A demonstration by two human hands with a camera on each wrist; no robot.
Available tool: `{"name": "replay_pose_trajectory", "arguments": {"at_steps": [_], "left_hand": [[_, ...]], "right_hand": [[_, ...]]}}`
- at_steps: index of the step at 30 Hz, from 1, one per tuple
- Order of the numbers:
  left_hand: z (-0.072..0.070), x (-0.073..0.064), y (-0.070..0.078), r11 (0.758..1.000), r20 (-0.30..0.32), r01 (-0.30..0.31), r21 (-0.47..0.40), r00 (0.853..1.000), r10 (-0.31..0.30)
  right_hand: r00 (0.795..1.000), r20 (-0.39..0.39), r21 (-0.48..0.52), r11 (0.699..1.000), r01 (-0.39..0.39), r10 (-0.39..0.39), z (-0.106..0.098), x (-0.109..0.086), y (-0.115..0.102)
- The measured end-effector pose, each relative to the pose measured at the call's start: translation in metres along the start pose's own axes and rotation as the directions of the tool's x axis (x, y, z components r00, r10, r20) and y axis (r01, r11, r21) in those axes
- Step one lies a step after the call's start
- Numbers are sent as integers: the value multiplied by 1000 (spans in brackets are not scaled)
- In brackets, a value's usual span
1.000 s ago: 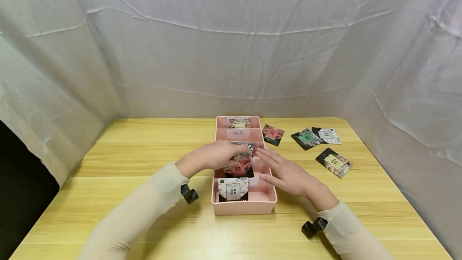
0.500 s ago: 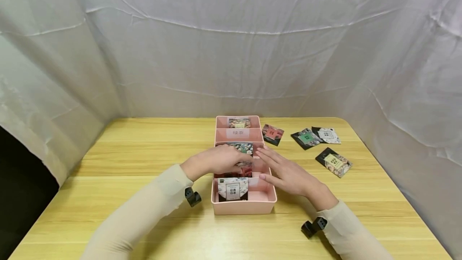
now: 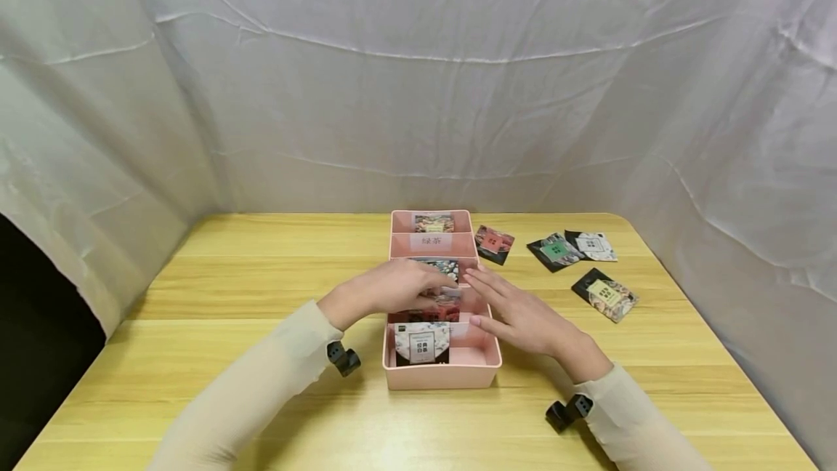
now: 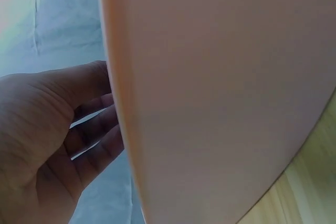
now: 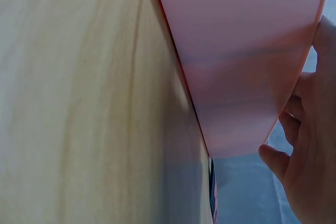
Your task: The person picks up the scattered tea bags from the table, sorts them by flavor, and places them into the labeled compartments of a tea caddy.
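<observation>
A long pink divided box (image 3: 441, 378) stands on the table with tea sachets in its compartments. My left hand (image 3: 399, 286) reaches over its left rim, thumb and index finger apart above a red tea sachet (image 3: 447, 307) that sits low in the second compartment from the front. Part of that sachet is hidden by the hand. My right hand (image 3: 523, 311) rests its extended fingers along the right rim. A white tea sachet (image 3: 421, 344) leans in the front compartment. Behind the left hand, a dark floral sachet (image 3: 447, 269) shows in the middle compartment.
Right of the box lie a red sachet (image 3: 494, 244), a green-labelled sachet (image 3: 556, 251), a white sachet (image 3: 593, 245) and a yellow-labelled sachet (image 3: 605, 294). Another sachet (image 3: 434, 223) stands in the rear compartment. A pale cloth (image 3: 418, 93) hangs behind the table.
The left hand has lowered the red sachet into the second compartment from the front and loosened its fingers from it. The right hand has stayed at the right rim.
</observation>
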State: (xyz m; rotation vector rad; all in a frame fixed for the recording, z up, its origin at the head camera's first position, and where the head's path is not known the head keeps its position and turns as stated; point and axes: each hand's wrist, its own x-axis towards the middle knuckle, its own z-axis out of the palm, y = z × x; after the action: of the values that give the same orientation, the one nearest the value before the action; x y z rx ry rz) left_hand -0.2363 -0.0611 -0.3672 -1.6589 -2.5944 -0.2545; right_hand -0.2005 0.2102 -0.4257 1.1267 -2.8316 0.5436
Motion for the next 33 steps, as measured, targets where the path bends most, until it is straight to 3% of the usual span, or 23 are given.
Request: {"name": "replay_pose_trajectory", "arguments": {"at_steps": [4, 13, 22, 28, 33], "left_hand": [[0, -8, -3, 1000, -49, 7, -21, 999, -8], [-2, -27, -8, 993, -139, 89, -78, 985, -99], [5, -47, -16, 967, -238, 218, -135, 940, -245], [13, -57, -20, 945, -233, 279, -169, 921, -313], [18, -64, -21, 935, -209, 301, -185, 918, -337]], "right_hand": [[1000, 1, -1, 1000, -2, 2, 0, 0, 0], [1000, 7, -12, 1000, 3, -3, 1, 1, 1], [1000, 0, -12, 1000, 9, -9, 0, 1, 1], [1000, 6, -10, 1000, 0, 0, 1, 1, 0], [1000, 8, -6, 1000, -5, 5, 0, 1, -1]]}}
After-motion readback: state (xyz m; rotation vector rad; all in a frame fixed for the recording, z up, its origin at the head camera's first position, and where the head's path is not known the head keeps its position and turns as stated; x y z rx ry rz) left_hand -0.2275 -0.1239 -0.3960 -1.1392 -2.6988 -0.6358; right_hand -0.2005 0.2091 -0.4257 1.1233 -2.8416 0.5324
